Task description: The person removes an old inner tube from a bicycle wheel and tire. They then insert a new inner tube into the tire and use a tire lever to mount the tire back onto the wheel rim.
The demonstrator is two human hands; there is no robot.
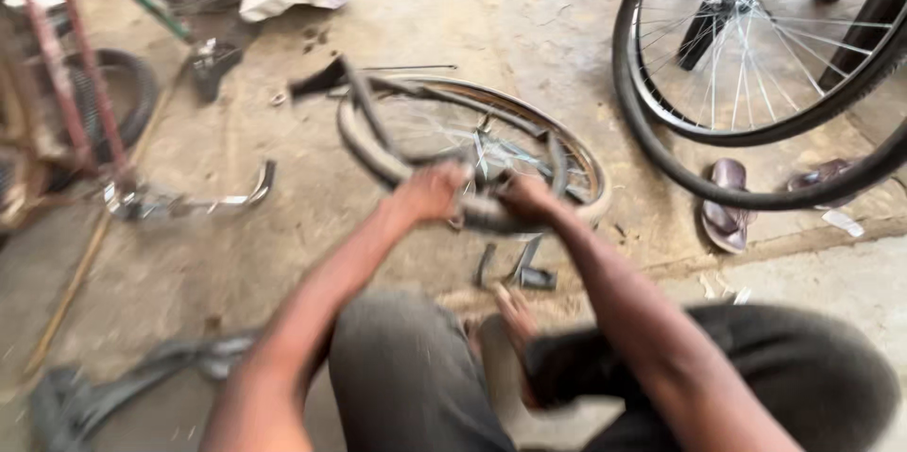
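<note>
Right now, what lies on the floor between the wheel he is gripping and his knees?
In the head view, small metal tools lie on the concrete between the wheel and the knees; blur hides their exact kind.

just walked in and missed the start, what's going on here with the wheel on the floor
A person sits low on the concrete floor, both hands on a bicycle wheel lying flat in front of them. The left hand and right hand clutch the tyre at the near edge of the rim, where it looks partly pulled off. Small tools lie by the foot, another wheel stands to the right, and sandals lie beneath it. The picture is blurred.
</note>
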